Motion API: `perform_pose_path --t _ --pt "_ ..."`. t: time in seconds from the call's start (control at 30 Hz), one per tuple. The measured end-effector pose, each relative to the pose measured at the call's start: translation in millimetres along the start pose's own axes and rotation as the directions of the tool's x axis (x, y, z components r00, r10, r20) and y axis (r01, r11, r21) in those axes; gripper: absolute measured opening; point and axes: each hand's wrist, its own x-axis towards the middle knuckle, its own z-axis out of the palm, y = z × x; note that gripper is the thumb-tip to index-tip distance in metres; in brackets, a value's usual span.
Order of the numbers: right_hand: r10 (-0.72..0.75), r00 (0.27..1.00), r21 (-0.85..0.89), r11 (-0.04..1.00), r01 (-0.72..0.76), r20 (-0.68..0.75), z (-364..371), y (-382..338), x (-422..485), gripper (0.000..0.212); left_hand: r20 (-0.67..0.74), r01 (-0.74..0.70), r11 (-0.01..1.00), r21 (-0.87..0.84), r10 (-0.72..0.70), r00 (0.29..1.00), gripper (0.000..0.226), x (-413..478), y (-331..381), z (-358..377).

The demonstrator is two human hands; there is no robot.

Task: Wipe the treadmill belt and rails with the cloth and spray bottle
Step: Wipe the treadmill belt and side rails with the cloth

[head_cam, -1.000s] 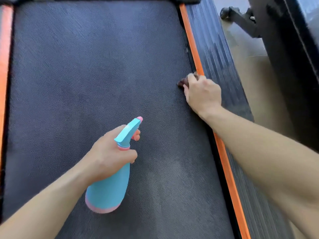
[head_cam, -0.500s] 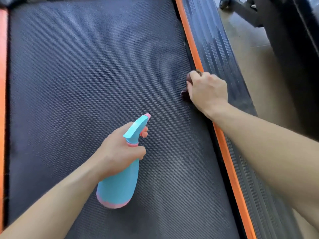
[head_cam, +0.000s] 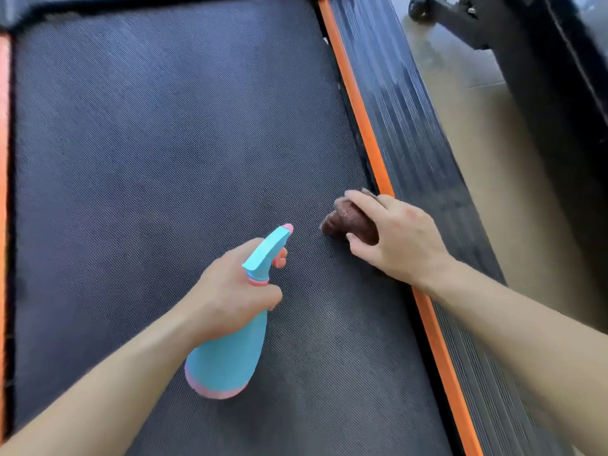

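On belt (head_cam: 164, 159), right hand (head_cam: 401, 241) grip around cloth (head_cam: 348, 222).

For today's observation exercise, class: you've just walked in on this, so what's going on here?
A person is mid-clean. The right hand grips a bunched brown cloth on the treadmill belt, close beside the orange strip of the right rail. The left hand holds a blue spray bottle over the belt, its nozzle aimed forward near the cloth.
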Motion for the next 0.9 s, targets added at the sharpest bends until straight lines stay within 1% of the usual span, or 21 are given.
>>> perform_pose_path --t 0.07,0.1,0.13,0.2,0.23,0.27,0.3,0.33,0.37,0.4,0.43,0.47,0.5,0.53,0.57,0.63,0.7,0.77,0.8,0.83,0.9 --pt "-0.146 0.969 0.056 0.989 0.138 0.198 -11.2 -4.6 17.9 0.086 -0.018 0.018 1.000 -0.007 -0.018 1.000 0.064 -1.3 0.4 -4.1" --pt "-0.210 0.933 0.019 0.977 0.214 0.292 -13.7 -7.9 26.8 0.088 -0.027 0.029 1.000 -0.011 -0.029 0.999 0.062 -2.2 0.8 -6.7" --pt "-0.284 0.898 -0.048 0.947 0.317 0.337 -13.7 -12.0 33.1 0.083 -0.035 0.038 0.999 -0.016 -0.039 0.999 0.061 -3.2 1.2 -9.2" --pt "-0.451 0.836 -0.175 0.838 0.517 0.313 -9.7 -17.3 38.5 0.068 -0.058 0.057 0.998 -0.032 -0.059 0.997 0.059 -5.5 1.4 -14.4" --pt "-0.499 0.814 -0.214 0.796 0.567 0.298 -8.0 -17.4 38.0 0.064 -0.073 0.064 0.997 -0.037 -0.066 0.995 0.057 -5.6 0.8 -16.6" --pt "-0.509 0.805 -0.220 0.784 0.580 0.305 -7.5 -17.4 35.4 0.066 -0.084 0.067 0.997 -0.041 -0.070 0.994 0.056 -6.2 -0.4 -18.4" --pt "-0.483 0.812 -0.203 0.803 0.560 0.328 -6.7 -16.3 32.6 0.072 -0.090 0.068 0.997 -0.046 -0.072 0.993 0.054 -6.9 -1.7 -19.5" --pt "-0.426 0.833 -0.181 0.843 0.507 0.353 -6.9 -15.6 28.7 0.080 -0.093 0.066 0.997 -0.050 -0.071 0.993 0.054 -7.9 -3.1 -20.2" --pt "-0.336 0.871 -0.166 0.895 0.414 0.359 -8.2 -16.8 23.3 0.087 -0.093 0.068 0.996 -0.050 -0.073 0.993 0.055 -9.3 -4.3 -20.7" --pt "-0.235 0.921 -0.159 0.943 0.294 0.310 -8.1 -19.6 17.8 0.090 -0.092 0.071 0.996 -0.045 -0.075 0.993 0.055 -10.7 -5.6 -20.8" --pt "-0.111 0.972 -0.164 0.976 0.146 0.209 -7.8 -24.5 12.1 0.089 -0.089 0.075 0.996 -0.044 -0.078 0.993 0.054 -12.5 -7.0 -20.6" --pt "0.040 0.995 -0.184 0.983 -0.023 0.094 -8.1 -31.7 8.1 0.086 -0.086 0.073 0.996 -0.044 -0.076 0.993 0.052 -14.7 -8.0 -20.0" --pt "0.194 0.981 -0.210 0.960 -0.184 0.029 -8.2 -39.7 6.7 0.083 -0.083 0.071 0.997 -0.042 -0.074 0.994 0.052 -16.6 -8.5 -19.4" --pt "0.315 0.949 -0.225 0.927 -0.301 0.027 -6.3 -47.2 7.5 0.081 -0.081 0.069 0.997 -0.036 -0.072 0.994 0.053 -18.3 -9.0 -19.3" --pt "0.386 0.920 -0.217 0.905 -0.365 0.062 -3.3 -54.9 10.2 0.082 -0.080 0.072 0.997 -0.032 -0.074 0.994 0.054 -19.4 -9.0 -19.3" --pt "0.421 0.902 -0.137 0.903 -0.406 0.098 5.6 -67.0 19.2 0.087 -0.074 0.074 0.997 -0.021 -0.075 0.994 0.055 -21.2 -9.5 -19.7" --pt "0.389 0.914 -0.074 0.921 -0.383 0.111 14.6 -73.9 32.5 0.085 -0.076 0.069 0.998 -0.011 -0.069 0.995 0.056 -22.5 -10.6 -21.6" --pt "0.278 0.943 -0.073 0.960 -0.269 0.183 19.5 -75.9 44.5 0.070 -0.088 0.070 0.997 -0.023 -0.072 0.993 0.056 -24.8 -11.6 -24.1" --pt "0.183 0.959 -0.040 0.983 -0.179 0.214 19.8 -73.0 47.6 0.064 -0.092 0.073 0.997 -0.030 -0.075 0.993 0.058 -26.0 -12.2 -25.5" --pt "0.069 0.968 0.016 0.997 -0.075 0.240 18.3 -67.3 48.8 0.063 -0.097 0.075 0.997 -0.032 -0.078 0.992 0.062 -26.9 -12.9 -27.0" --pt "-0.176 0.945 0.110 0.982 0.150 0.277 13.7 -52.3 44.9 0.074 -0.109 0.074 0.997 -0.029 -0.077 0.991 0.066 -28.4 -15.3 -29.4"
